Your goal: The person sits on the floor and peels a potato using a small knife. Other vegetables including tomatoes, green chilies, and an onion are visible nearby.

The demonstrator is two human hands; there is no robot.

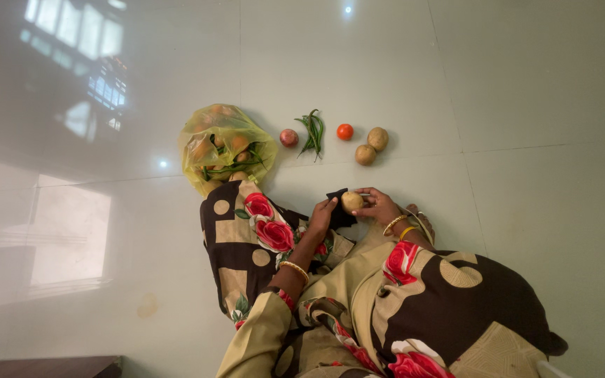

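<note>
Two hands met over the lap: the right hand [379, 207] gripped a round tan potato [351, 201], while the left hand [321, 218] pressed a black cloth [339, 210] against it above the pale tiled floor [526, 105].

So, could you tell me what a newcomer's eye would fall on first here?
Probably the hands at centre: the right hand holds a potato while the left hand presses a dark cloth against it. Beyond them, on the pale floor, lie an onion, green chillies, a tomato and two potatoes, beside a yellow bag of vegetables.
</note>
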